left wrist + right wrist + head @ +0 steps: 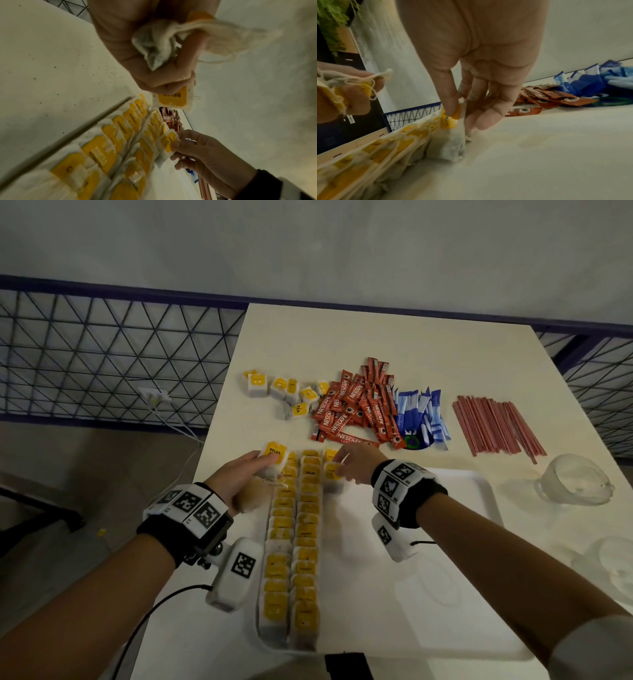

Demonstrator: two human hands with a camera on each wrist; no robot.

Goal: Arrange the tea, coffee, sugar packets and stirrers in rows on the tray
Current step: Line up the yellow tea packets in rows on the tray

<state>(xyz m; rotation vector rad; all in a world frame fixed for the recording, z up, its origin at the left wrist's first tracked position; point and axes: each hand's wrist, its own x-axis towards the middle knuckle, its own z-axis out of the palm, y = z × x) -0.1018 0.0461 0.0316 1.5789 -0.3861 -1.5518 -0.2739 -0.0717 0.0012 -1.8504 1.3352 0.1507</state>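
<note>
Two long rows of tea bags [294,546] lie on the white tray [472,487], along its left edge, yellow tags up, and a third row is just begun at their far end. We see our right hand [356,465] at that far end, at about 12 o'clock from the tray's middle, thumb and fingers pinched together on one tea bag [453,129] by its yellow tag; the bag's bottom touches the tray, right beside the second row. Our left hand [241,479] hangs at about 9 o'clock from the right one, over the top of the first row, fingers curled tight round a small bunch of tea bags [164,43], with one tagged bag sticking out past the fingertips.

Beyond the tray, on the surface [342,337], the loose supplies sit in a line. From the right hand, a few scattered tea bags [284,392] lie at about 11 o'clock, the red coffee sachets [356,409] at 12 o'clock, the blue sugar packets [419,416] touching them at 1 o'clock, and the red stirrers [496,426] well apart at 2 o'clock. Two clear glass cups [575,481] stand at the tray's right side.
</note>
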